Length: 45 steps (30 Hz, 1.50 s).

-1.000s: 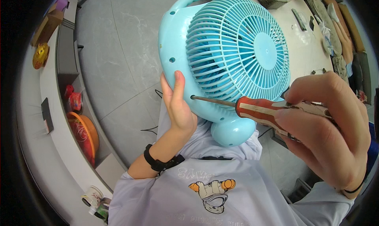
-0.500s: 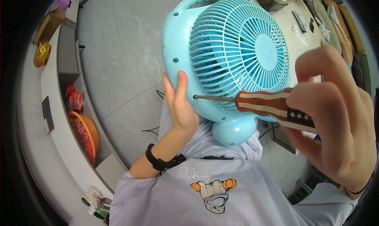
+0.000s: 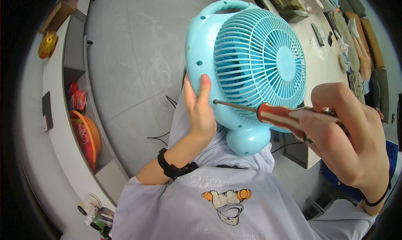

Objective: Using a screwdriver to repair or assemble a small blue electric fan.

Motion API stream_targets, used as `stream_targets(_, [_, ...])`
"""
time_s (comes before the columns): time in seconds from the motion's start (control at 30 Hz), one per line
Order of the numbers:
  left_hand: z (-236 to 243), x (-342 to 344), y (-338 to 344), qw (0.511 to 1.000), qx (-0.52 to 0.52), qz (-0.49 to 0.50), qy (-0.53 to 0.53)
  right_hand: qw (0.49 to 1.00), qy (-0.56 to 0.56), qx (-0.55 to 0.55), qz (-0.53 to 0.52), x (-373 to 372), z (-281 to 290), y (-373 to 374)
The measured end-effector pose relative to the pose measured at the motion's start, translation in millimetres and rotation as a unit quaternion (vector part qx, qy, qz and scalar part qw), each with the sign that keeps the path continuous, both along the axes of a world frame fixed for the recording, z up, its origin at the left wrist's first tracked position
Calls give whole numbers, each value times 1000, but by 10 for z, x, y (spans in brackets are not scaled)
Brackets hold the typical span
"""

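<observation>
While the screwdriver's [image 3: 274,114] tip meets a hole [image 3: 215,101] in the fan [image 3: 286,63], the step appears to be screwdriving; the next twist calls for steady pressure. The right hand [image 3: 354,143] curls around the handle; the left hand [image 3: 202,116] pinches the fan's edge, thumb in front, over the lap [image 3: 263,158].

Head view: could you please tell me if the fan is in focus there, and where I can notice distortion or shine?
In the head view, the blue fan is sharp enough to separate its grille bars; also in the head view, the long white cabinet bends toward the dark left rim, and soft highlights show on the fan's rounded bulge.
</observation>
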<state>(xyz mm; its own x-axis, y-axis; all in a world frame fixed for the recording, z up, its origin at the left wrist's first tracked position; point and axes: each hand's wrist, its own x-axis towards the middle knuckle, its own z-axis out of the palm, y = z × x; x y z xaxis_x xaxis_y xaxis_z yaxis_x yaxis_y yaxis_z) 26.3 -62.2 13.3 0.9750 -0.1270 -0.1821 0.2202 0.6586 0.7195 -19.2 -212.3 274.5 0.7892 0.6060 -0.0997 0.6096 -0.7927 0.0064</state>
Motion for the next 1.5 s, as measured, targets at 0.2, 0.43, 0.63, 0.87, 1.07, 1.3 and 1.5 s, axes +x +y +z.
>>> stream_targets(0.2, [-20, 5, 83, 1000, -23, 13, -10, 993, -82, -78, 34, 13, -61, -93])
stream_targets(0.43, [37, 8, 81, 999, -9, 25, -41, 1000, 0, 6, 7, 21, -20, -9])
stream_targets(0.63, [7, -3, 48, 998, -31, 48, -30, 994, -25, -95, -51, 6, 9, 98])
stream_targets(0.87, [-25, -3, 62, 999, -41, 25, -20, 998, 8, -59, -32, -25, 31, 82])
stream_targets(1.07, [-45, -4, 78, 999, -29, 29, -31, 993, -34, -113, -30, 7, 20, 60])
stream_targets(1.3, [-57, -5, 73, 998, -8, 42, -50, 994, -54, -81, 39, -16, -68, 49])
stream_targets(1.5, [-43, -8, 51, 998, -27, 46, -45, 984, -44, -170, 6, -2, 5, 117])
